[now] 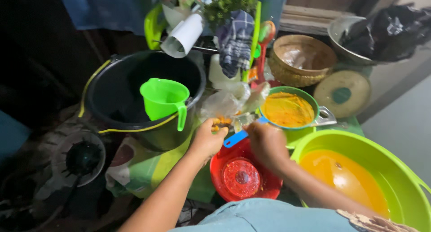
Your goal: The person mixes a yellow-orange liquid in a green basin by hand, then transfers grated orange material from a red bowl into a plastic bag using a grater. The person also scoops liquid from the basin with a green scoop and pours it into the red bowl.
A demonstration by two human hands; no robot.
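At the far left a black bucket (134, 93) with a yellow handle stands with a green jug (164, 99) hooked over its near rim. Just right of it, the left hand (207, 140) has its grip closed around a small orange-yellow piece (221, 121), though the blur hides exactly what it is. Beside it, the right hand (266, 144) is wrapped around a blue-handled tool (235, 137); its working end is hidden, so I cannot tell whether it is a knife or a peeler. Both hands meet above a red bowl (244, 176) with a red lid lying in it. Farther right sit a green strainer (289, 110) filled with orange pulp and, nearest, 1 large lime basin (395, 182) of orange liquid.

The work looks to be mid-way through scraping or cutting the piece. Any following stroke calls for a steady hold and the blade kept away from the fingers.
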